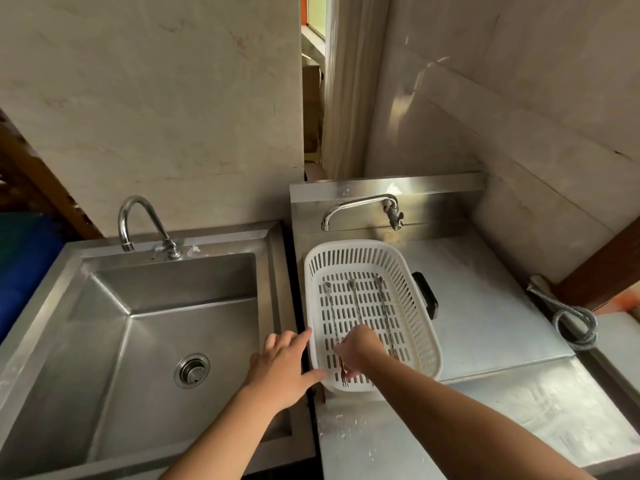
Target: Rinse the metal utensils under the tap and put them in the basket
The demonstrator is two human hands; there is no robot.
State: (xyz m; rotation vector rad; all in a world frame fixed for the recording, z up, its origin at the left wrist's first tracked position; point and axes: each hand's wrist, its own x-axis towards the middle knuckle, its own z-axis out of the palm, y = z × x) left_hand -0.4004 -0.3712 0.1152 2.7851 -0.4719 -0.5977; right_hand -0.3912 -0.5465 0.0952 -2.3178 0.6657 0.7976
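Observation:
A white slotted plastic basket (pixel 412 292) sits on the steel counter right of the sink. Three long thin metal utensils (pixel 356 303) lie lengthwise on its floor, spoon ends toward the wall. My right hand (pixel 356 351) is inside the basket at its near end, fingers pinched on a small fork (pixel 344 374) whose tines point toward me. My left hand (pixel 282 362) rests with fingers spread against the basket's near left rim, holding nothing. A curved tap (pixel 138 220) stands over the empty steel sink (pixel 166 327). No water runs.
A second wall tap (pixel 360 207) hangs above the basket's far end. A black object (pixel 427 296) lies against the basket's right side. A coiled metal hose (pixel 575 327) sits at the counter's right edge. The sink drain (pixel 192 370) shows. Walls close in behind.

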